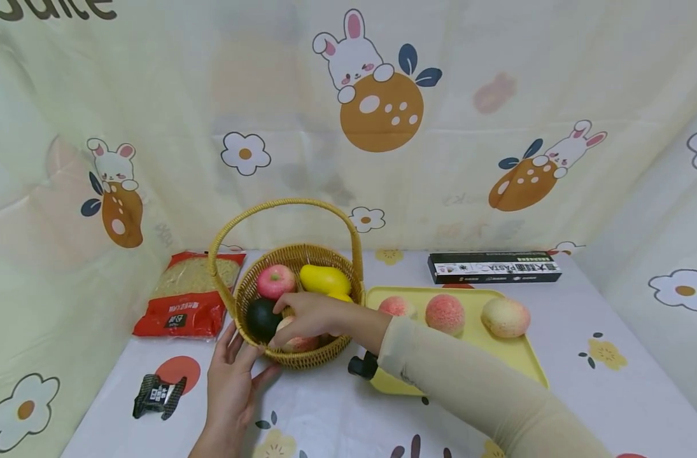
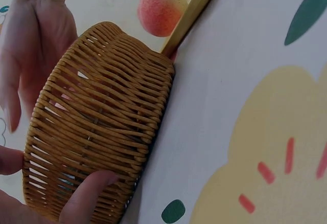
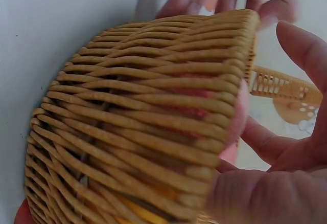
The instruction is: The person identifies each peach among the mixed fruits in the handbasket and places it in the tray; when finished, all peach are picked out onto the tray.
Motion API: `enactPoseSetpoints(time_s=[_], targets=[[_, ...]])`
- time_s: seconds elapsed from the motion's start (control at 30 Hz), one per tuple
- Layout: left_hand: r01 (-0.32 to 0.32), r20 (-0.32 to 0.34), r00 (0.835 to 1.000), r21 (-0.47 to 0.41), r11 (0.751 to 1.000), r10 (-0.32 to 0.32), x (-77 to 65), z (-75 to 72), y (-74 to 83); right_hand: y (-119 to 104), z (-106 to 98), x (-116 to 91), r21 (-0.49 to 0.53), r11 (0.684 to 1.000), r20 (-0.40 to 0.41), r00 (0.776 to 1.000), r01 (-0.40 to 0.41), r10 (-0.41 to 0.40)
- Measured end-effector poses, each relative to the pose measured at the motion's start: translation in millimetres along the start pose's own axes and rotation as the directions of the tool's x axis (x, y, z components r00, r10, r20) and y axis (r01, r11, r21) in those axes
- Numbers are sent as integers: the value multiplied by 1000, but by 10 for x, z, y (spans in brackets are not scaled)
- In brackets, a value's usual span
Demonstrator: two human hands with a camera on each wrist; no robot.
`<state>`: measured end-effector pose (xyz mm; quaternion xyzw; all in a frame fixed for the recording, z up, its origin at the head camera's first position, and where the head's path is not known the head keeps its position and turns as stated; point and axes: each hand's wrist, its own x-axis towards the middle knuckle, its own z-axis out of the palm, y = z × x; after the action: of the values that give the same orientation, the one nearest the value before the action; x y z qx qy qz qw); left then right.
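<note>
A woven basket (image 1: 308,361) with a tall handle holds a red apple (image 1: 276,282), yellow mangoes (image 1: 325,280), a dark green avocado (image 1: 262,320) and a peach (image 1: 302,344). My right hand (image 1: 314,313) reaches over the front rim into it. Its thumb lies across the peach, and its index finger points towards the avocado. In the right wrist view its fingers are spread beside the rim. My left hand (image 1: 233,375) rests against the basket's front left side. The left wrist view shows its thumb (image 2: 92,191) on the woven wall and a finger at the rim.
Right of the basket, a yellow tray (image 1: 520,346) bears three more peaches (image 1: 445,314). A black pasta box (image 1: 494,268) lies behind it. A red and clear food packet (image 1: 188,296) is at left, with a small black packet (image 1: 158,395) nearer. A black handle-like object (image 1: 362,366) shows beneath my right sleeve.
</note>
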<state>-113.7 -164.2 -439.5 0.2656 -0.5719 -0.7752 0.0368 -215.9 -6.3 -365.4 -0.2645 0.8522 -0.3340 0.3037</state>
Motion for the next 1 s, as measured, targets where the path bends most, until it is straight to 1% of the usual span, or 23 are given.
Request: enactPoseSetpoints(time_s=[0.1,0.2,0.47,0.7,1.0], targets=[[-2,4,1000,9,1000,2,-4,7,-7,-20,23,12,15,1000,32,999,-27,27],[1,6,1000,14,1000,-1,-5,7,-14,-43,37,23,8,999,59,997,-51,50],[4,7,1000,13,1000,-4,1,1,-20,-90,68,79,-59,997,125,990,-59,66],[2,0,1000,13,1000,-2,8,-6,-8,-91,115,131,-75,994,119,989,-76,85],[-9,-8,1000,19,1000,10,10,4,-1,-80,115,168,-48,998,123,991,-49,55]])
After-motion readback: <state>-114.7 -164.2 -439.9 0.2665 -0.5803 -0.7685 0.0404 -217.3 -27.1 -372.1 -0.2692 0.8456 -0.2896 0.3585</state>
